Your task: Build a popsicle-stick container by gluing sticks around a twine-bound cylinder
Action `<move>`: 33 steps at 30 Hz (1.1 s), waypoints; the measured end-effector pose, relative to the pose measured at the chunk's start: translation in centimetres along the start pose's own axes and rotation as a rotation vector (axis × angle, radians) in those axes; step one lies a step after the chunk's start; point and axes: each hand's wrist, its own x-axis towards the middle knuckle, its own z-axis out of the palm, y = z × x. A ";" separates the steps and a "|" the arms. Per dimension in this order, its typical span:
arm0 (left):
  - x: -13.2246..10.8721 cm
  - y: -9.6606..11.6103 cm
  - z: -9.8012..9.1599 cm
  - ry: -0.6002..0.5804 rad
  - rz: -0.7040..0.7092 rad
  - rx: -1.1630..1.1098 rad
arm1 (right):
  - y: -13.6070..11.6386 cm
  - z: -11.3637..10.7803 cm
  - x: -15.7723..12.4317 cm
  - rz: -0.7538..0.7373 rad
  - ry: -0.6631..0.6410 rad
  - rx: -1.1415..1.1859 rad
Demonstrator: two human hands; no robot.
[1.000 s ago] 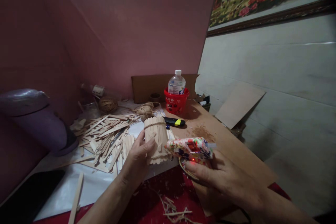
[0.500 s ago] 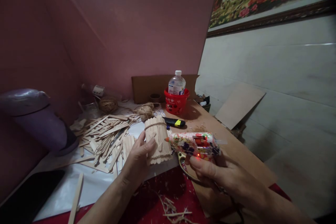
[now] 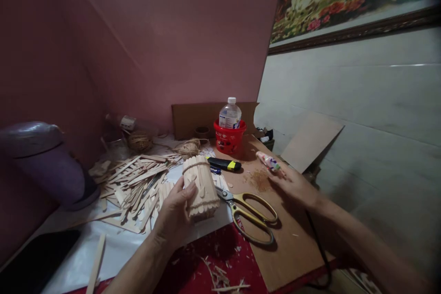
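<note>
While the left arm rises from the bottom edge, the left hand (image 3: 174,216) is wrapped around a small barrel of craft sticks (image 3: 200,187). Its thumb presses the front, and the barrel tilts slightly over the near part of the surface (image 3: 117,248). The right arm stretches forward and to the right. The right hand (image 3: 292,184) is palm down with loose, unclenched fingers, the fingertips at the rear end of a flower-patterned glue gun (image 3: 268,161). The glue gun lies on a brown board (image 3: 296,243), and a black cord (image 3: 319,250) runs under the forearm.

Gold-handled scissors (image 3: 253,215) lie between the two hands. A black and yellow utility knife (image 3: 224,164) sits just behind the barrel. Further back, a red bucket (image 3: 229,140) holds a water bottle (image 3: 230,114). Loose craft sticks (image 3: 134,183) are heaped to the left, with balls of twine (image 3: 139,140) behind them and a purple container (image 3: 44,163) at the far left. A pink panel (image 3: 172,46) backs the surface, and a framed picture (image 3: 344,0) hangs on the pale wall to the right.
</note>
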 end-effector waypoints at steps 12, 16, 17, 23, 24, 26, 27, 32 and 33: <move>-0.1 0.3 0.2 0.073 0.054 -0.003 | 0.3 2.2 -0.7 0.083 0.045 -0.761; -0.1 0.3 0.2 0.069 0.050 0.001 | -3.4 4.1 -0.1 -0.024 -0.056 -0.660; -0.1 0.2 0.1 0.071 0.046 -0.001 | -4.0 4.7 0.2 -0.029 -0.104 -0.639; 0.0 0.1 -0.2 0.068 0.060 -0.012 | -4.3 8.0 2.4 0.001 -0.186 -0.663; 0.0 0.1 -0.3 0.069 0.057 -0.011 | -4.2 8.3 2.6 0.014 -0.189 -0.671; 0.2 0.1 -0.3 0.068 0.046 -0.014 | -4.0 8.6 3.0 0.040 -0.205 -0.674; 0.2 0.1 -0.3 0.065 0.041 -0.019 | -3.8 8.8 3.1 0.052 -0.215 -0.669; 0.3 0.1 -0.2 0.095 0.032 -0.039 | -3.2 9.2 3.0 0.051 -0.227 -0.587; 0.2 0.1 -0.2 0.098 0.032 -0.039 | -3.3 9.1 2.9 0.041 -0.221 -0.558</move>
